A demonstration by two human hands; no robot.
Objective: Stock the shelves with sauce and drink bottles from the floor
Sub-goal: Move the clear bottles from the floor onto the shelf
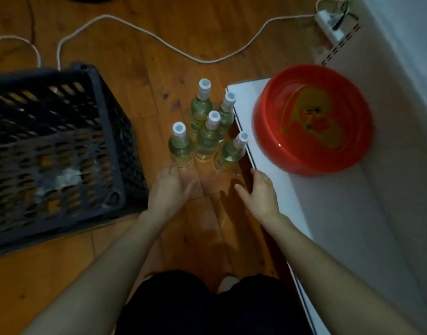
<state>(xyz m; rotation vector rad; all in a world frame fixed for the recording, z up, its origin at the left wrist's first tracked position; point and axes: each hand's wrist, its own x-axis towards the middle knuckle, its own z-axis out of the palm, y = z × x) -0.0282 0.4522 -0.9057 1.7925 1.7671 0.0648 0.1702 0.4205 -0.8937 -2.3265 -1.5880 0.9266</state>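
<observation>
Clear pale-green bottles (208, 137) with white caps, black lattice crate (55, 146), red bowl (312, 119) with yellow motif.

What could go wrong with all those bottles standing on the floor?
The five bottles stand packed close together, so the left hand or right hand reaching in might knock one over and topple its neighbours. The nearest right bottle stands close beside the white ledge and could bang against it when lifted. The white cable lying across the floor behind could trip someone.
</observation>
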